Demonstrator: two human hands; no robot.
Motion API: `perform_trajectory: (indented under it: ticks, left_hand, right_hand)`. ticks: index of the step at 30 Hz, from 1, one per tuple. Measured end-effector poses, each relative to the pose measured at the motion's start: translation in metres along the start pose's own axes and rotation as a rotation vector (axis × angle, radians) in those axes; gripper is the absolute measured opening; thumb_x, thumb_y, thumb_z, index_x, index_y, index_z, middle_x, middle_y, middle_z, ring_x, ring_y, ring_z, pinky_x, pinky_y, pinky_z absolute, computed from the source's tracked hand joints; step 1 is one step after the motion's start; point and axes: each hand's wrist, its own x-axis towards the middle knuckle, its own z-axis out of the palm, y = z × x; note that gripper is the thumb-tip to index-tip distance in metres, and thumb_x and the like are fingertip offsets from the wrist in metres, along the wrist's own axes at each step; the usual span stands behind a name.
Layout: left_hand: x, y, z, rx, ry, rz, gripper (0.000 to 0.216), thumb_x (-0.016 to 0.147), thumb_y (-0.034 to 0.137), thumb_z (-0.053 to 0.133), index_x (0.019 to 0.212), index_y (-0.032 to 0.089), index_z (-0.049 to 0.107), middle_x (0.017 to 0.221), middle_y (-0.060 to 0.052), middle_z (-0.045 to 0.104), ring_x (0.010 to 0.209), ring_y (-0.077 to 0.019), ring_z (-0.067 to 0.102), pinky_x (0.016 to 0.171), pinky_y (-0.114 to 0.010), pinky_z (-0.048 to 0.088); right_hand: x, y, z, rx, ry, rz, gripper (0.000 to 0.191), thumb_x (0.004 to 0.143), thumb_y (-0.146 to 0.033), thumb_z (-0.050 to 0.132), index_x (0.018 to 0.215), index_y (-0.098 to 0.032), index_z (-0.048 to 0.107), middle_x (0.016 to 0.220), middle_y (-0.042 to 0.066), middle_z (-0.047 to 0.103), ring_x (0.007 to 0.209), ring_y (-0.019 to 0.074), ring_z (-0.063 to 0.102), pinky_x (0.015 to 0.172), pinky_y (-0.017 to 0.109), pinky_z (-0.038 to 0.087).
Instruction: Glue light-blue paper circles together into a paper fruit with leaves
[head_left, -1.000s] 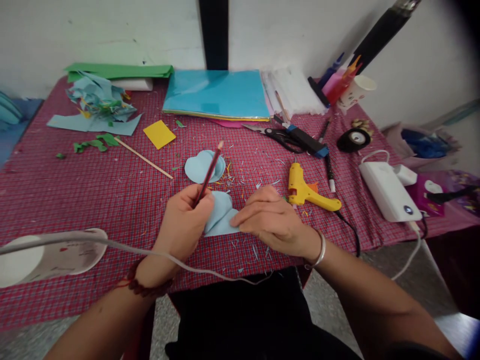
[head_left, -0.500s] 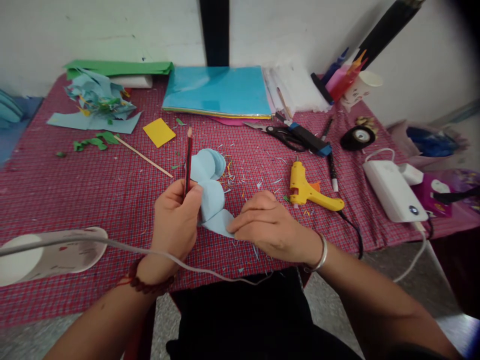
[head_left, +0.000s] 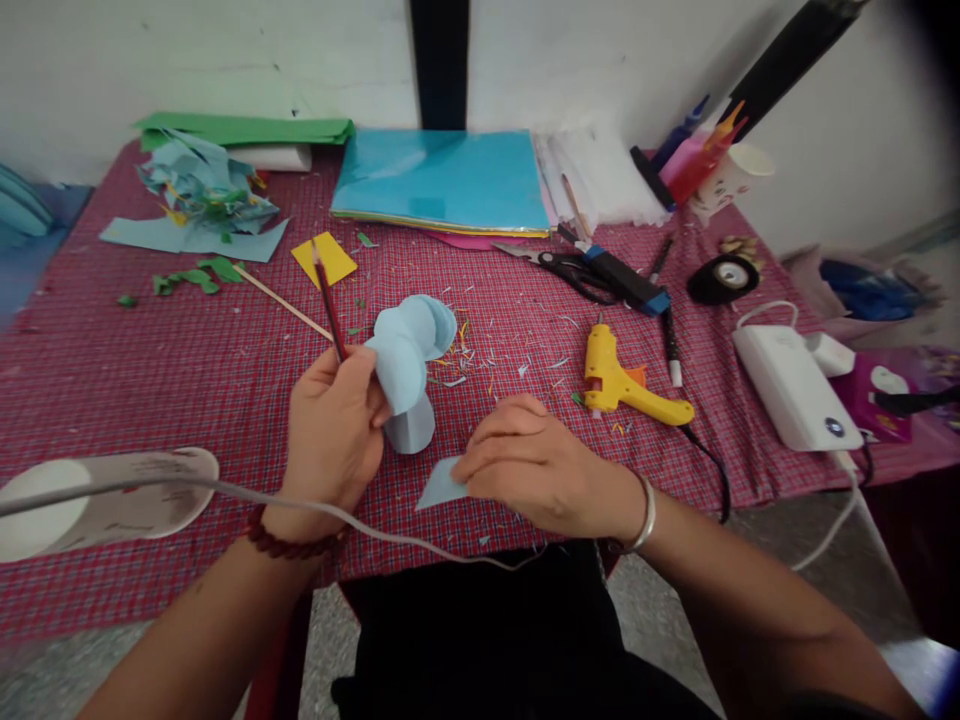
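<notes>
My left hand (head_left: 330,430) is closed around a dark red pencil (head_left: 328,305) that points up and away. The same fingers pinch a scalloped strip of light blue paper (head_left: 403,368), whose rounded lobes curl beyond the thumb. A short distance to the right, my right hand (head_left: 544,465) pinches a small light blue paper piece (head_left: 440,484) near the table's front edge. That piece is apart from the strip. Small paper scraps (head_left: 491,350) lie scattered on the cloth beyond my hands.
A yellow glue gun (head_left: 611,375) lies to the right, with scissors (head_left: 559,268) behind it. A white power bank (head_left: 799,385) sits at the right edge. At left lies a paper cup (head_left: 150,500); a cable (head_left: 315,508) crosses over my left wrist. Blue folders (head_left: 442,180) lie at the back.
My left hand has moved slightly left, tilting the pencil leftward. The light blue piece in my right hand has come away from the strip.
</notes>
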Motion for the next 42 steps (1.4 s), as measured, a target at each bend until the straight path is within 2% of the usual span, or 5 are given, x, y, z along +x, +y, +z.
perform_trajectory:
  ticks: [6,10,16,20,42]
  left_hand:
    - [-0.015,0.007,-0.007,0.535,-0.244,0.163,0.015,0.08,0.027,0.062,0.068,0.018,0.063,0.056,0.004,0.048,0.051,-0.0081,0.041,0.046,-0.021,0.03]
    - [-0.023,0.007,-0.01,0.691,-0.33,0.215,0.02,0.082,0.032,0.061,0.067,0.019,0.063,0.057,0.004,0.049,0.053,-0.0095,0.042,0.048,-0.022,0.033]
    - [-0.022,0.003,-0.009,0.575,-0.391,0.094,0.021,0.08,0.035,0.064,0.067,0.018,0.064,0.056,0.004,0.049,0.052,-0.0092,0.041,0.046,-0.02,0.034]
    - [-0.023,0.004,-0.005,0.476,-0.338,0.031,0.021,0.078,0.035,0.065,0.067,0.017,0.063,0.056,0.004,0.051,0.051,-0.0089,0.043,0.044,-0.018,0.034]
    - [-0.026,0.003,-0.001,0.52,-0.395,0.092,0.012,0.076,0.026,0.065,0.067,0.018,0.067,0.057,0.004,0.058,0.052,-0.0081,0.049,0.047,-0.017,0.039]
  right_hand:
    - [0.009,-0.003,-0.018,0.372,0.17,0.437,0.013,0.09,-0.015,0.06,0.102,-0.019,0.058,0.089,0.001,0.062,0.083,0.0121,0.059,0.075,0.027,0.049]
    - [0.024,-0.004,-0.026,0.468,0.161,0.62,0.008,0.083,-0.011,0.064,0.081,-0.017,0.059,0.075,-0.003,0.059,0.068,0.0089,0.056,0.063,0.021,0.046]
    - [0.034,0.0,-0.023,0.609,0.232,0.62,0.012,0.086,-0.01,0.057,0.089,-0.016,0.066,0.085,0.0,0.066,0.076,0.0102,0.06,0.064,0.022,0.047]
    - [0.032,-0.001,-0.014,0.672,0.296,0.731,0.008,0.08,-0.011,0.063,0.082,-0.017,0.058,0.07,-0.005,0.057,0.06,0.0073,0.051,0.053,0.02,0.042]
    - [0.032,0.011,-0.001,0.822,0.344,0.838,0.011,0.076,-0.02,0.067,0.074,-0.016,0.057,0.065,-0.005,0.054,0.058,0.0084,0.046,0.054,0.023,0.037]
